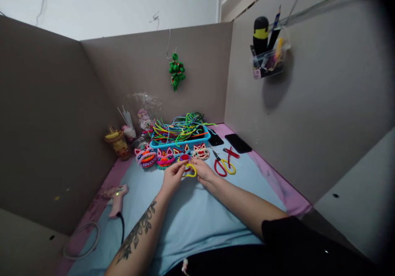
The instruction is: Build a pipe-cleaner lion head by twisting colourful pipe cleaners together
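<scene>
Close together over the blue cloth, my left hand (174, 176) and my right hand (202, 171) both pinch a small piece made of pipe cleaners. A yellow pipe cleaner (193, 170) curves in a loop between them, and a red and purple round part (184, 157) shows above the fingertips. Exactly where each finger grips is too small to tell. Just behind the hands stand several colourful fuzzy animal heads, among them a pink and orange one (146, 158) and a white and red one (200, 151).
Behind is a blue basket (166, 145) of pipe cleaners. Scissors (224, 165), a red tool (231, 152) and a black phone (238, 143) lie right. A pink glue gun (117, 202) with a cord lies left, near a cup (119, 145). Grey panels (197, 70) enclose the table.
</scene>
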Tool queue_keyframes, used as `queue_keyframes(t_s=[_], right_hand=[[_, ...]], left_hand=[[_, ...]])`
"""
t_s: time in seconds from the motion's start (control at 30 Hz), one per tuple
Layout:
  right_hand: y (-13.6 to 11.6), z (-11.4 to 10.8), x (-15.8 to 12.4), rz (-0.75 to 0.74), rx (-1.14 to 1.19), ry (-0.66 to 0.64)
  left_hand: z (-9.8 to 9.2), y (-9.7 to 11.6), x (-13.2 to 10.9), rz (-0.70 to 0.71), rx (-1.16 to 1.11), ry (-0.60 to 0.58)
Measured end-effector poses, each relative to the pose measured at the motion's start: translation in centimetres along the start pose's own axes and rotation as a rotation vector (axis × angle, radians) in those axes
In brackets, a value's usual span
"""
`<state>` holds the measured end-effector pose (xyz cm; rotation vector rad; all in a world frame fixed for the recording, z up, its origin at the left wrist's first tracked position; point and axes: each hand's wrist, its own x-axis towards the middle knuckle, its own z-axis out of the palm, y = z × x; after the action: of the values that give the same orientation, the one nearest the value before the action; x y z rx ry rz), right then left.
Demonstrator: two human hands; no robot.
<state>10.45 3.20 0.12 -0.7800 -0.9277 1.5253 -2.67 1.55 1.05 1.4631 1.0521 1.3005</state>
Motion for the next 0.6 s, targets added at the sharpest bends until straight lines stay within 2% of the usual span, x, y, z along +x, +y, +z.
queue_keyframes(t_s=[0.13, 0.3, 0.37, 0.47, 0.6], right_hand=[[-0.3, -0.4, 0.0, -0.068, -0.126, -0.019], [-0.5, -0.7, -0.4, -0.389, -0.576, 0.089], [-0.4, -0.6, -0.6, -0.463, -0.742, 0.085], [-0.4, -0.4, -1.0, -0.486, -0.880, 0.069], [-1.0, -0.3, -1.4, -0.492, -0.847, 0.032]], left_hand=[[0.0, -0.1, 0.2, 0.019, -0.019, 0.046], [-0.1, -0.1, 0.2, 0.045, 0.025, 0.134], [-0.1, 0.0, 0.2, 0.053, 0.077, 0.141], [0.0, 0.1, 0.1, 0.054, 0.092, 0.145], [-0.1, 0.3, 0.2, 0.014, -0.016, 0.154]])
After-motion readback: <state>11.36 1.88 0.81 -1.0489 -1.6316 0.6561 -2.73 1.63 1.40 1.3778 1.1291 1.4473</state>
